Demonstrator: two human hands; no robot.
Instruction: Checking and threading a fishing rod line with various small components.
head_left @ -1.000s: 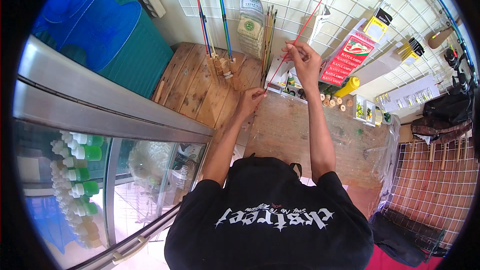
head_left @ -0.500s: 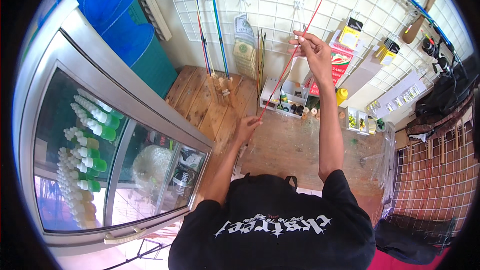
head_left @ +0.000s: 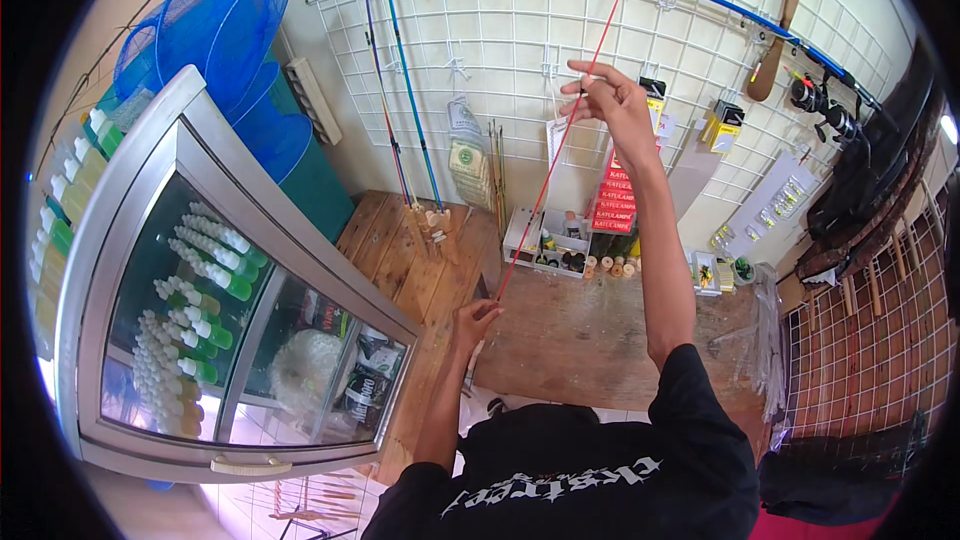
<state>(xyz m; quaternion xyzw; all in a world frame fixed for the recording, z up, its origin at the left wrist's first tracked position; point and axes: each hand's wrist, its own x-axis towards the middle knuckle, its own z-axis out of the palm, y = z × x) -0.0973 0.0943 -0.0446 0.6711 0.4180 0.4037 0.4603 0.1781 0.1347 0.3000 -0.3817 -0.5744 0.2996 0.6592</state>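
Wire grid wall (head_left: 500, 50) behind, both hands pinching red rod (head_left: 560, 145), left hand (head_left: 476, 320) low, right hand (head_left: 612, 105) high, tip cut off.

Bare wooden counter (head_left: 600, 330) offers room, hemmed by the glass case (head_left: 220, 300), wire grid wall (head_left: 500, 50) and upright rods (head_left: 400, 110).

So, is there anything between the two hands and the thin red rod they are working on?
Nothing visible. The right hand is raised at the red rod in front of the wire wall grid, and the left hand is at its lower end above the wooden bench. Both appear to touch it.
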